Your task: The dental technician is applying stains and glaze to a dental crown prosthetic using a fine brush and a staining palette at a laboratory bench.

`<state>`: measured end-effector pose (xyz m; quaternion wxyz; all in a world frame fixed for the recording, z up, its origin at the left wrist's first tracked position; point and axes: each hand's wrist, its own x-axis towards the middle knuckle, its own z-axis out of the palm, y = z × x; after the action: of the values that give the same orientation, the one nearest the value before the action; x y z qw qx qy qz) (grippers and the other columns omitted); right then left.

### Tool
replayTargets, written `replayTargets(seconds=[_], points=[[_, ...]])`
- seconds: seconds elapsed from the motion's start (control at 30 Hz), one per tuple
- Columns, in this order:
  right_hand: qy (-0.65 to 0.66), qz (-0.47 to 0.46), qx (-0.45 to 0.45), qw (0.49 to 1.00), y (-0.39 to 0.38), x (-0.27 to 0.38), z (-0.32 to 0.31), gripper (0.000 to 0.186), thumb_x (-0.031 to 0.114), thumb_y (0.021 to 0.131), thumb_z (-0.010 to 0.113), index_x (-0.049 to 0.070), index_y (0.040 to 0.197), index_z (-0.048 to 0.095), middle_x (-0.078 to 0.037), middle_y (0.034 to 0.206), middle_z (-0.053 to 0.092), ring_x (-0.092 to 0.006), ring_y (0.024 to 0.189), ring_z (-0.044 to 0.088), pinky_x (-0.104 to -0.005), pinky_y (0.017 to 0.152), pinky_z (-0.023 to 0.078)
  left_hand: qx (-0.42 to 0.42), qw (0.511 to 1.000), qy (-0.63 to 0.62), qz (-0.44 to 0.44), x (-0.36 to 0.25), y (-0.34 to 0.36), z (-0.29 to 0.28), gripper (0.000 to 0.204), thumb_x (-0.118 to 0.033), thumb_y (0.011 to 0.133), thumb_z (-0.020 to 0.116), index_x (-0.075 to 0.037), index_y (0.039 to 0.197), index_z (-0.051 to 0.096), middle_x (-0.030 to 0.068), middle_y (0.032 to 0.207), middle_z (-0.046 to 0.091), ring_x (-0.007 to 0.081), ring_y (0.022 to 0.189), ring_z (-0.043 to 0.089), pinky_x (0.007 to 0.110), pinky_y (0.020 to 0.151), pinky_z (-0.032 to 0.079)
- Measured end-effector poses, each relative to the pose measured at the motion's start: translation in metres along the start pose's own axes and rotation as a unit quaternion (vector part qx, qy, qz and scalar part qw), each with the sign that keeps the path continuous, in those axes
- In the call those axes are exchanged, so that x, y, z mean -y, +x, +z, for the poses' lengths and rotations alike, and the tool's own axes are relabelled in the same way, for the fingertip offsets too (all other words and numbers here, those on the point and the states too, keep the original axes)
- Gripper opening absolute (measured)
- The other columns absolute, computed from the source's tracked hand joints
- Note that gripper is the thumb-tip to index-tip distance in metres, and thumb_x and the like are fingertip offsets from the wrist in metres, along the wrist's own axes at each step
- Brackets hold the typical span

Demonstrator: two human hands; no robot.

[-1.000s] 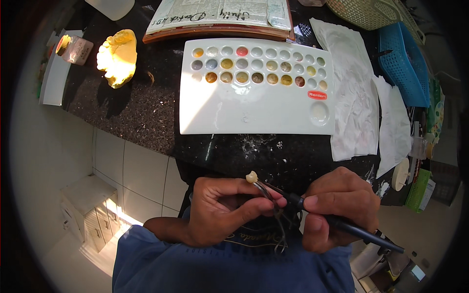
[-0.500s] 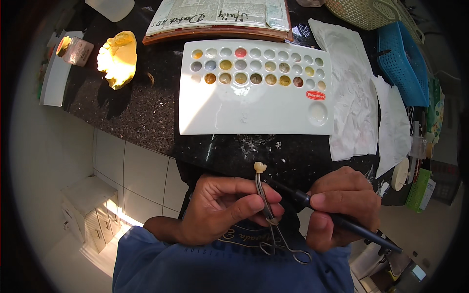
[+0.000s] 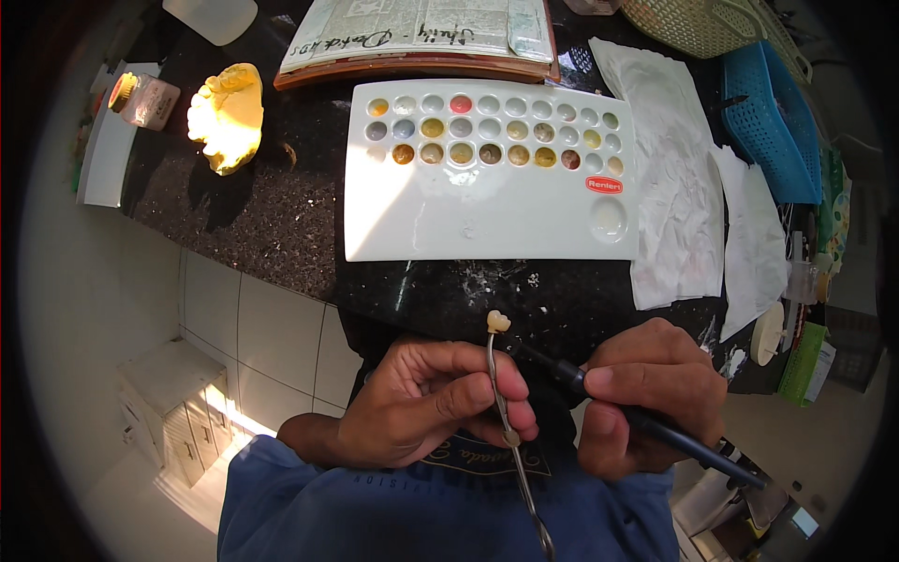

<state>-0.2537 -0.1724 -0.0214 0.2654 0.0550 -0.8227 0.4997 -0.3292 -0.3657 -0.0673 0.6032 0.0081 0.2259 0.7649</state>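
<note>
My left hand (image 3: 421, 403) is closed on slim metal locking forceps (image 3: 520, 468), pinching the shaft between thumb and fingers. A small cream tooth crown (image 3: 499, 322) sits upright at the forceps' tip. In a pen-like grip, my right hand (image 3: 655, 393) holds a dark-blue brush (image 3: 688, 445) whose thin dark tip points left. That tip lies close below the crown; whether they touch I cannot tell. Beyond both hands is a white mixing palette (image 3: 468, 220) with rows of small wells, many filled with coloured pastes.
A yellow dental cast (image 3: 225, 117) and a capped jar (image 3: 145, 98) stand at the left of the dark speckled counter (image 3: 272, 244). Behind the palette lies a book (image 3: 417, 47). Crumpled white tissue (image 3: 670, 187) and a blue basket (image 3: 773, 122) are on the right.
The forceps have been turned in my left hand, so their ring handles now appear edge-on and the crown shows another side. My right hand and the brush have shifted slightly left.
</note>
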Motion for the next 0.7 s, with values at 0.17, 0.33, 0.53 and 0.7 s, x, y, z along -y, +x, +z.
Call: replayTargets(seconds=[0.17, 0.33, 0.53, 0.7], points=[[0.015, -0.005, 0.001, 1.000, -0.002, 0.000, -0.002, 0.029, -0.003, 0.064, 0.073, 0.000, 0.091, 0.063, -0.011, 0.070, 0.064, -0.0188, 0.054, 0.062, -0.0262, 0.046, 0.051, 0.024, 0.996, -0.076, -0.028, 0.000, 0.000, -0.001, 0.022, -0.015, 0.099, 0.051, 0.002, 0.110, 0.058, 0.0152, 0.099, 0.066, 0.0261, 0.098, 0.067, 0.033, 0.082, 0.059], [0.003, -0.019, -0.005, 1.000, 0.001, 0.001, 0.001, 0.028, -0.004, 0.064, 0.073, 0.000, 0.090, 0.063, -0.011, 0.070, 0.064, -0.0187, 0.054, 0.062, -0.0259, 0.046, 0.051, 0.041, 0.991, -0.124, -0.034, 0.000, 0.001, -0.001, 0.020, -0.015, 0.099, 0.050, 0.001, 0.109, 0.058, 0.0139, 0.099, 0.066, 0.0267, 0.099, 0.067, 0.033, 0.081, 0.059], [0.013, -0.029, -0.025, 0.999, -0.008, -0.003, -0.003, 0.025, -0.003, 0.066, 0.073, -0.001, 0.089, 0.063, -0.011, 0.068, 0.064, -0.0185, 0.055, 0.063, -0.0247, 0.046, 0.050, -0.038, 0.997, -0.060, -0.038, -0.006, 0.001, 0.010, 0.015, -0.016, 0.095, 0.057, -0.003, 0.100, 0.061, 0.0138, 0.087, 0.066, 0.0298, 0.086, 0.067, 0.039, 0.074, 0.056], [0.077, -0.025, -0.136, 0.987, -0.018, -0.004, 0.002, 0.025, -0.003, 0.074, 0.068, -0.003, 0.098, 0.060, -0.013, 0.070, 0.064, -0.0180, 0.056, 0.062, -0.0275, 0.051, 0.051, -0.059, 0.998, 0.005, -0.012, -0.003, 0.001, 0.011, 0.022, -0.018, 0.094, 0.061, 0.003, 0.099, 0.061, 0.0198, 0.089, 0.067, 0.0345, 0.088, 0.069, 0.046, 0.079, 0.058]])
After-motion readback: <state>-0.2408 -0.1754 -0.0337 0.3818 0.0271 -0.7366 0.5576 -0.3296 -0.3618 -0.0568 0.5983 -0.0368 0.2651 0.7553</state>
